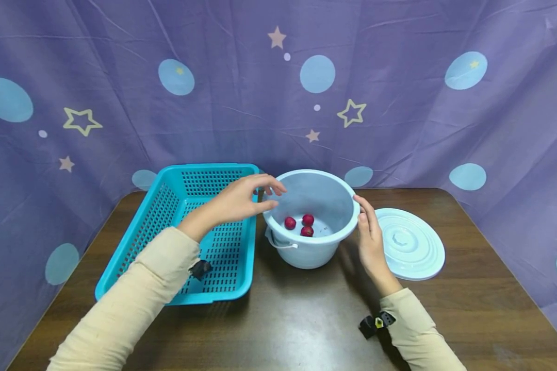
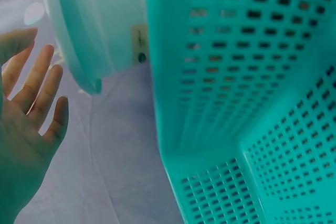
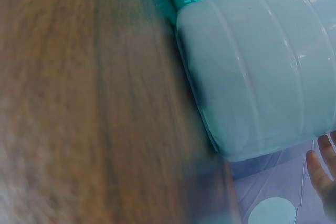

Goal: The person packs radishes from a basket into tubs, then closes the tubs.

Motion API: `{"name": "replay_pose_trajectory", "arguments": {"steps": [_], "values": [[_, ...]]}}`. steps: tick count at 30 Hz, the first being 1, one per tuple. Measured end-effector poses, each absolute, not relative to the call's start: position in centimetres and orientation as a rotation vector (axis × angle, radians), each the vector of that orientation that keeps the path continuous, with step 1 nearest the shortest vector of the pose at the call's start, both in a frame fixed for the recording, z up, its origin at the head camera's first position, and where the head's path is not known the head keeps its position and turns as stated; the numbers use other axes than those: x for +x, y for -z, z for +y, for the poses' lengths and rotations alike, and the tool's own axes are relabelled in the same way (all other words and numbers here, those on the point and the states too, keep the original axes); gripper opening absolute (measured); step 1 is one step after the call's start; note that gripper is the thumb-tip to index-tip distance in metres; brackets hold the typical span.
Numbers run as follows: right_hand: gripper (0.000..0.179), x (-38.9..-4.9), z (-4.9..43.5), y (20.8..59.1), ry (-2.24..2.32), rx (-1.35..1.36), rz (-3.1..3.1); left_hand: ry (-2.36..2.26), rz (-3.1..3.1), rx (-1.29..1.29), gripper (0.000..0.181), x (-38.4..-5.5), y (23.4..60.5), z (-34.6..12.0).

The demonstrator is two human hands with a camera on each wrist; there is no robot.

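Note:
A pale blue bucket (image 1: 306, 255) stands upright on the table, its white handle (image 1: 282, 245) hanging down at the front left. Three small, round, dark red fruits or vegetables (image 1: 290, 223) lie on its bottom. My left hand (image 1: 246, 197) hovers by the bucket's left rim, thumb and fingers spread apart with nothing between them; the left wrist view shows the fingers (image 2: 39, 85) loosely extended beside the rim. On the other side, my right hand (image 1: 371, 239) has its fingertips right at the right rim, fingers nearly straight. Only a few of its fingertips (image 3: 317, 171) appear in the right wrist view.
Left of the bucket, under my left forearm, sits a turquoise perforated basket (image 1: 248, 257). A round light blue lid (image 1: 410, 245) lies flat on the brown wooden table (image 1: 297, 319) at the right. Behind the table hangs a purple patterned cloth (image 1: 241, 93).

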State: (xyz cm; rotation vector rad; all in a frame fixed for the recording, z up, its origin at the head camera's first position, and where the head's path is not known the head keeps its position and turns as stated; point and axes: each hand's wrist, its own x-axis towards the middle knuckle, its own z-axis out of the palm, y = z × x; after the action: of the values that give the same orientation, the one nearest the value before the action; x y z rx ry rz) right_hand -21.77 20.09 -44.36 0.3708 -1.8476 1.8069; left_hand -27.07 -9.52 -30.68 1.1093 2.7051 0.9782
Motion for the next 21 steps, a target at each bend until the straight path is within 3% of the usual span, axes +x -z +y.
{"name": "replay_pose_trajectory", "arguments": {"steps": [12,17,21], "values": [[0.043,-21.0,19.9,42.6,-1.748,0.361,-1.947,-1.174,2.603,1.165,0.023,-21.7,29.0,-7.6],[0.056,-21.8,21.6,42.7,-1.784,0.351,-1.92,-1.207,2.661,1.136,0.02,-19.1,28.9,-6.8],[0.055,-21.5,23.5,41.6,-1.841,0.389,-1.812,-1.259,2.658,1.148,0.021,-17.2,29.6,-5.9]]}}
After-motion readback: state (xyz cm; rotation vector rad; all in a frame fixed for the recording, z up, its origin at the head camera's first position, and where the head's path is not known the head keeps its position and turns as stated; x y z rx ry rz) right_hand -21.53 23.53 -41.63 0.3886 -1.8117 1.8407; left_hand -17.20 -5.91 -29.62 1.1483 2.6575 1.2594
